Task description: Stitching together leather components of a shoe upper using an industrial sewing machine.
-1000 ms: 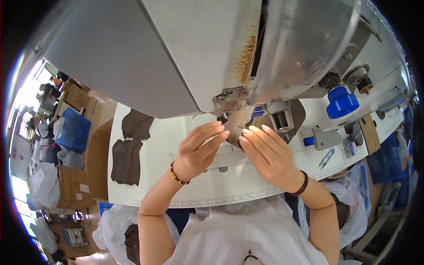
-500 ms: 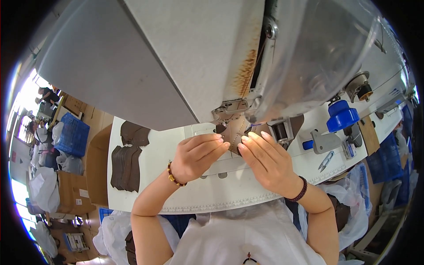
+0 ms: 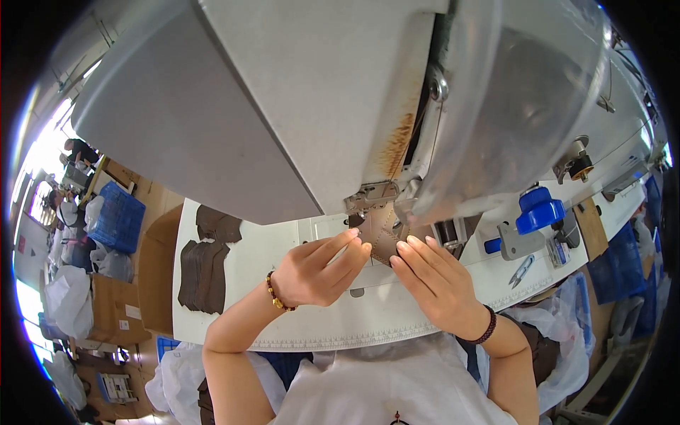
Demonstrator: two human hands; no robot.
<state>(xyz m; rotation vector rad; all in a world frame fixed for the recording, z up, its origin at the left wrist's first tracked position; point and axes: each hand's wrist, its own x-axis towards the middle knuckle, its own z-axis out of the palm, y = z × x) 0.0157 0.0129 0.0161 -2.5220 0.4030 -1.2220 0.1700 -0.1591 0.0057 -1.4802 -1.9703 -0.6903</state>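
Note:
A brown leather piece with stitched seams lies under the needle area of a large white sewing machine. My left hand, with a beaded bracelet on its wrist, pinches the left edge of the leather between thumb and fingers. On the right edge, my right hand presses with straight fingers held close together, its thumb near the leather's lower corner. The underside of the leather and part of its right side are hidden.
Stacked brown leather pieces lie on the white table at left. Right of the machine are a blue knob-like part, small thread snips and a wooden strip. Plastic bags, a cardboard box and blue crates stand around.
The view has shifted slightly, so machine and table appear lower. More of the stitched leather shows between my hands, which stay at its two edges.

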